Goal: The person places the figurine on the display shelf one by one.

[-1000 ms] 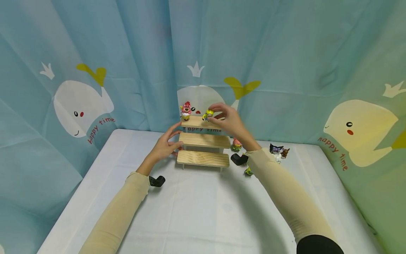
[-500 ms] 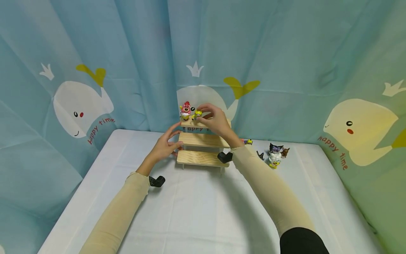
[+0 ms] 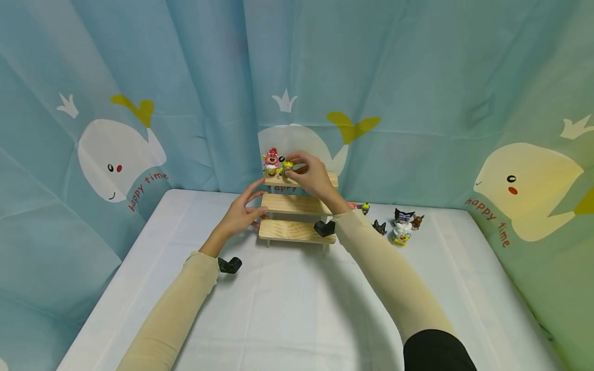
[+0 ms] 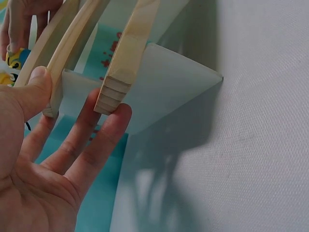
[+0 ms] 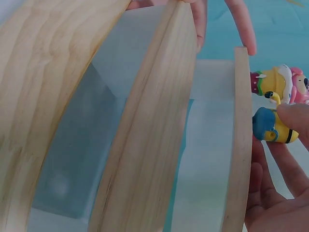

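A three-tier wooden display stand point(image 3: 299, 204) with pale translucent supports stands on the table. My left hand point(image 3: 238, 214) holds its left end; in the left wrist view the thumb point(image 4: 38, 79) lies on one board's edge and the fingers are at the board ends. My right hand point(image 3: 312, 178) pinches a yellow-and-blue Minion figurine point(image 5: 273, 126) at the top tier. In the right wrist view the blue lower part meets the board's edge; whether it bears weight I cannot tell. Just left of it, a pink bear figurine point(image 3: 271, 162) stands upright on the top tier.
Right of the stand, several small figurines point(image 3: 401, 226) sit on the white-covered table point(image 3: 278, 304); the right forearm partly covers that area. A blue curtain point(image 3: 204, 103) with whale prints hangs close behind the stand. Black wrist mounts point(image 3: 229, 265) project from both sleeves.
My right hand has moved left along the top tier with the Minion figurine, up beside the bear figurine. More figurines on the right are now uncovered. The left hand stays put.
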Demonstrator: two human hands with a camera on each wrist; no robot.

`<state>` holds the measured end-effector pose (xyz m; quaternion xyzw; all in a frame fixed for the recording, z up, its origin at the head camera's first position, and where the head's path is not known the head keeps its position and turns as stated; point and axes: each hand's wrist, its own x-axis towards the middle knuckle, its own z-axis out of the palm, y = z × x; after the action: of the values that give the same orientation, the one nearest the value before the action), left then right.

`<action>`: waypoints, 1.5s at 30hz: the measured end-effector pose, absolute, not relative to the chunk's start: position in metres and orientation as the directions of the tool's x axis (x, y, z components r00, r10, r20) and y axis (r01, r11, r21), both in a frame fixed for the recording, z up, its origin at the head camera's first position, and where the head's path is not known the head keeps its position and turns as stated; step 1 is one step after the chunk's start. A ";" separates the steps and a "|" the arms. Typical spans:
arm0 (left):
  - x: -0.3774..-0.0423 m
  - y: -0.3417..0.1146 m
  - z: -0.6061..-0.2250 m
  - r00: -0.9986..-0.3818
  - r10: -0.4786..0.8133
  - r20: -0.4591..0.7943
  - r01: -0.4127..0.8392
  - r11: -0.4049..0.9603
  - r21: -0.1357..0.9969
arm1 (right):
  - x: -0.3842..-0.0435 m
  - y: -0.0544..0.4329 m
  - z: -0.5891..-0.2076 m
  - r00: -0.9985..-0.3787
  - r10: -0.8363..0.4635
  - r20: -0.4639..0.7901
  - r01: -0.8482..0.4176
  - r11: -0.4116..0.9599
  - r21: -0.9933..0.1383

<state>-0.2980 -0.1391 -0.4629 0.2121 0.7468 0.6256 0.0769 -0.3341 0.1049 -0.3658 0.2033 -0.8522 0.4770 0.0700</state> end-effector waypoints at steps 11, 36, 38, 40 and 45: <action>-0.298 -0.139 -0.463 -0.892 0.413 0.184 0.255 0.123 0.959 | -0.335 0.105 -0.364 -0.906 -0.291 0.307 -0.415 0.467 -0.781; -0.294 -0.138 -0.457 -0.900 0.406 0.160 0.227 0.121 0.966 | -0.332 0.110 -0.361 -0.883 -0.341 0.324 -0.455 0.444 -0.772; -0.292 -0.137 -0.455 -0.901 0.406 0.151 0.216 0.119 0.969 | -0.331 0.113 -0.361 -0.881 -0.352 0.316 -0.454 0.438 -0.776; -0.290 -0.137 -0.452 -0.903 0.406 0.142 0.206 0.121 0.971 | -0.329 0.117 -0.361 -0.879 -0.365 0.307 -0.452 0.432 -0.780; -0.292 -0.138 -0.455 -0.902 0.408 0.141 0.206 0.120 0.971 | -0.321 0.129 -0.358 -0.870 -0.394 0.296 -0.463 0.445 -0.767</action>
<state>-0.2920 -0.1376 -0.4549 0.2064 0.7440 0.6304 0.0801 -0.3211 0.1289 -0.3579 0.2523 -0.8493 0.4623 0.0370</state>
